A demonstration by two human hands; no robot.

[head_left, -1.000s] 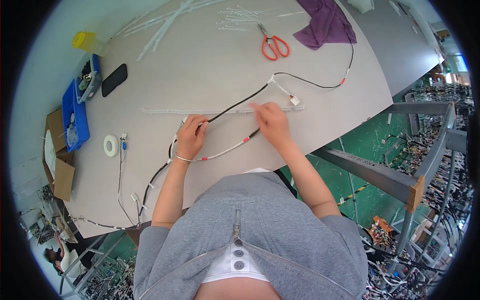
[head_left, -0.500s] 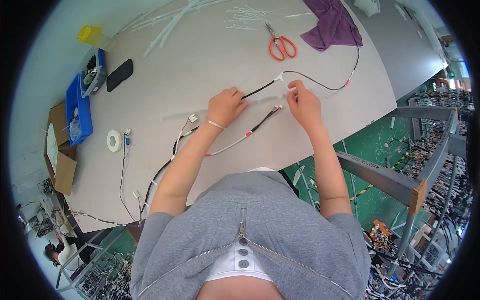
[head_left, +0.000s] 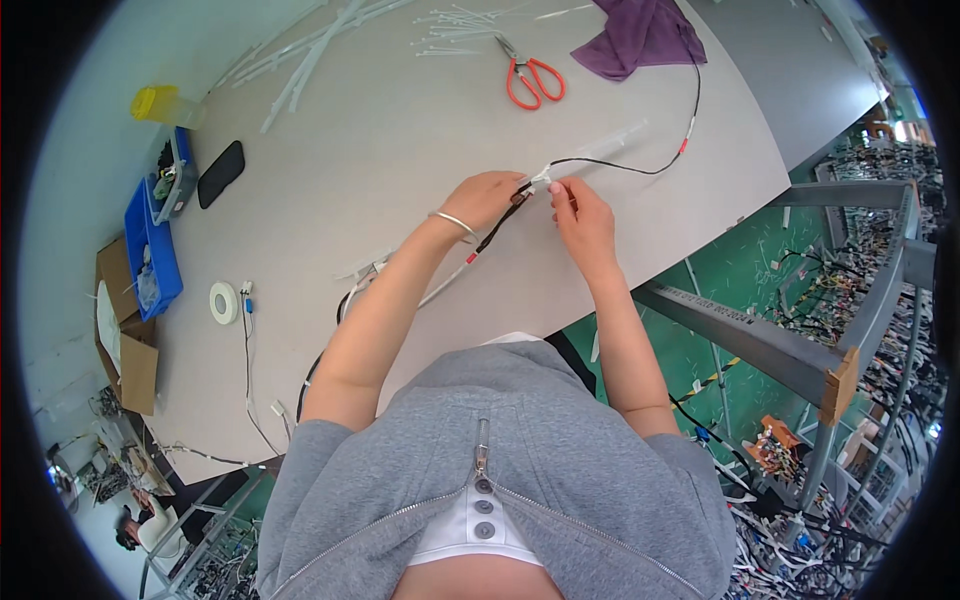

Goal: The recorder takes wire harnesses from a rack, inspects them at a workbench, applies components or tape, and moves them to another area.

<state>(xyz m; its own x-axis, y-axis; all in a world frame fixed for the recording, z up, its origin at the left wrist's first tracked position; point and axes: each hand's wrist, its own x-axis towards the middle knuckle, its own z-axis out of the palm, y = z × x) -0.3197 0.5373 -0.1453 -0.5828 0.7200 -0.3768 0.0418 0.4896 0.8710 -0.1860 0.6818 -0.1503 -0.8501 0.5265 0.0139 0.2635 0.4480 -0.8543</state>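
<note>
My left hand (head_left: 485, 203) is closed on a black wire harness (head_left: 489, 238), its fingers beside a white wrapped joint (head_left: 541, 176). A branch with a red band (head_left: 471, 258) runs up to these fingers, its end partly covered by them. My right hand (head_left: 583, 222) is just right of the joint. Its thumb and index finger pinch a small white strip (head_left: 553, 185) at the joint. Beyond the joint, a thin black cable (head_left: 640, 171) curves to the right and up to a purple cloth (head_left: 645, 45). The harness's lower part passes behind my left forearm.
Red-handled cutters (head_left: 535, 83) lie ahead, near scattered white cable ties (head_left: 450, 30). At left are a phone (head_left: 221, 174), a blue bin (head_left: 152, 250), a tape roll (head_left: 223, 302) and a cardboard box (head_left: 130, 350). A metal frame (head_left: 760, 335) stands beyond the table's right edge.
My left hand has moved right along the harness to the white joint. The red-banded branch now reaches its fingers instead of lying apart. My right hand has come closer to my left.
</note>
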